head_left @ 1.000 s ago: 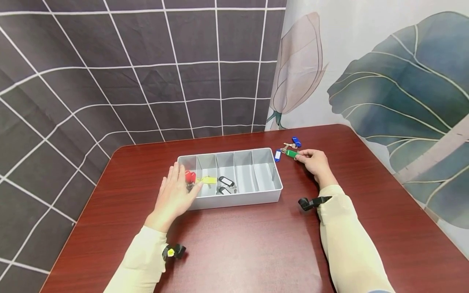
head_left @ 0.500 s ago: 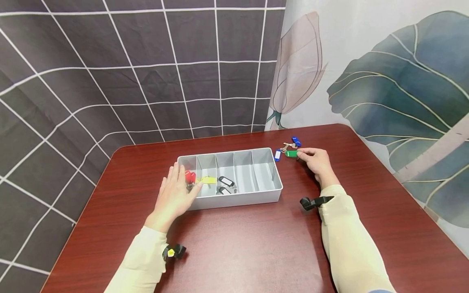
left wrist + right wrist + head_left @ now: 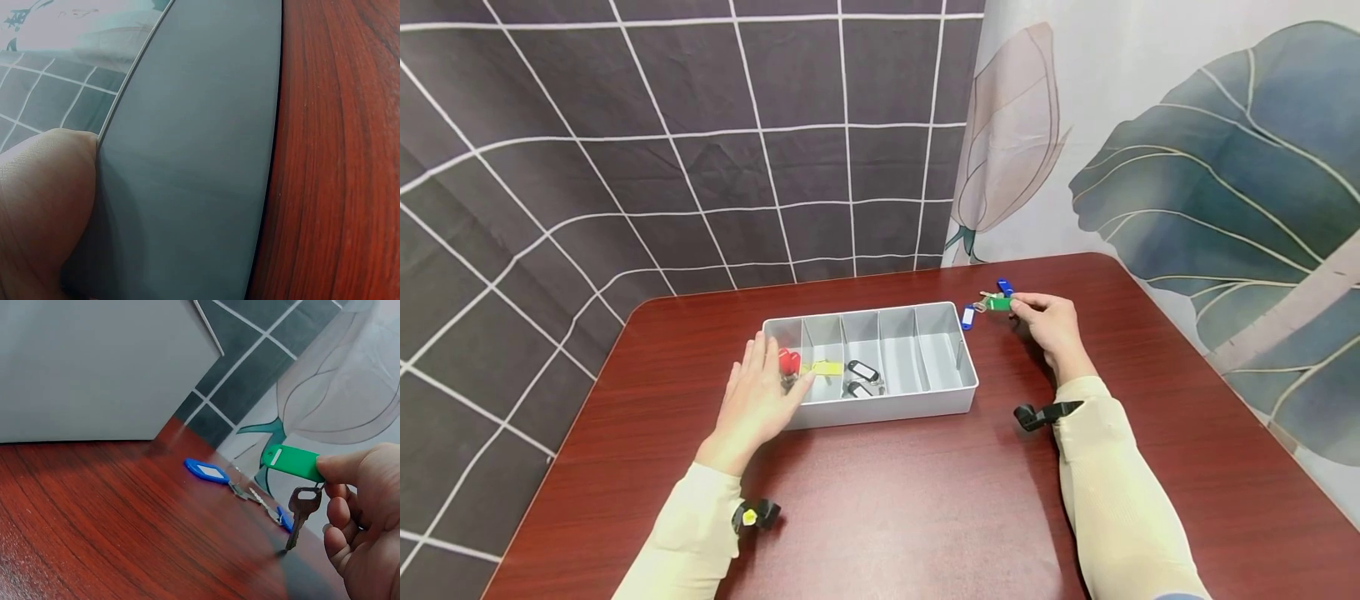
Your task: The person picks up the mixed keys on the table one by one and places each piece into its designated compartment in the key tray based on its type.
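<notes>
My right hand (image 3: 1051, 332) pinches a green key tag (image 3: 294, 464) by one end, and a key (image 3: 302, 512) dangles from it just over the table. Two blue key tags lie by it: one (image 3: 968, 317) close to the tray's right end, the other (image 3: 1004, 287) farther back, with keys between them. My left hand (image 3: 756, 400) lies with straight fingers along the left end of a grey divided tray (image 3: 880, 407), its thumb over the front rim. Red key tags (image 3: 789, 361) sit in the tray's leftmost compartment, a yellow key tag (image 3: 827, 368) in the second, black key tags (image 3: 862, 371) in the third.
The tray stands on a reddish-brown wooden table (image 3: 887, 500). Its two right compartments show bare floors. A dark checked curtain (image 3: 700, 167) hangs behind the table, with a floral curtain (image 3: 1210, 183) at the right.
My right hand has lifted the green key tag slightly up and away from me, toward the farther blue tag. The left hand and the tray have stayed in place.
</notes>
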The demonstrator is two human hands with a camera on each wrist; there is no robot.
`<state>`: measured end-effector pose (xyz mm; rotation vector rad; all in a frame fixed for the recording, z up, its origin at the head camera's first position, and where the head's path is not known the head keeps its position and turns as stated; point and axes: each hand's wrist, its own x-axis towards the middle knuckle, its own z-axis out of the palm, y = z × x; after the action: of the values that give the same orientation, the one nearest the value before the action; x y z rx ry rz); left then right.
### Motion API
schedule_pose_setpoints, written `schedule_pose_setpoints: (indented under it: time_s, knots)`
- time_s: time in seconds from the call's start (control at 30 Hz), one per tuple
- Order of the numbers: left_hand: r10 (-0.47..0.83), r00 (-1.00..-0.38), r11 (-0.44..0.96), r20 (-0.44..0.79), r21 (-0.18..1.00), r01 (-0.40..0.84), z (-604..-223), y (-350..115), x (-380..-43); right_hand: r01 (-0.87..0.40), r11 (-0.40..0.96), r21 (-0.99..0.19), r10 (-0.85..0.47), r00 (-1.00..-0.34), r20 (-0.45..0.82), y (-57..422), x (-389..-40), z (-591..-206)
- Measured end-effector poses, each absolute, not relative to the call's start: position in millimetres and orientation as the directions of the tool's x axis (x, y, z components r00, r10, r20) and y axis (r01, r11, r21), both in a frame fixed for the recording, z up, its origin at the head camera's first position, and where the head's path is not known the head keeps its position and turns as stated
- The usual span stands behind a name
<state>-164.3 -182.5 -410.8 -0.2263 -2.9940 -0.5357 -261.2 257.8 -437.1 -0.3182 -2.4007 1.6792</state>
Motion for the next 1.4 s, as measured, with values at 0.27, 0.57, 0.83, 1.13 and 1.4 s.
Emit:
schedule_pose_setpoints:
  time_s: [0.27, 0.57, 0.83, 1.13, 1.4]
  knots:
    - [0.129, -0.985, 0.926, 0.113, 0.342, 0.161, -411, -183, -164, 0.042, 0.316, -0.948, 0.292, -0.955, 0.055, 256, -262, -432]
    - [0.130, -0.985, 0.926, 0.111, 0.340, 0.161, -410, -182, -164, -0.001, 0.250, -0.968, 0.284, -0.956, 0.074, 252, -260, -423]
    - [0.130, -0.985, 0.926, 0.111, 0.342, 0.160, -410, -183, -163, -0.040, 0.195, -0.980, 0.277, -0.956, 0.095, 249, -256, -415]
    - [0.129, -0.985, 0.924, 0.114, 0.346, 0.161, -410, -183, -164, -0.081, 0.195, -0.977, 0.260, -0.957, 0.131, 245, -253, -404]
    - [0.130, -0.985, 0.924, 0.109, 0.347, 0.160, -410, -183, -164, -0.126, 0.126, -0.984, 0.239, -0.959, 0.154, 240, -250, -395]
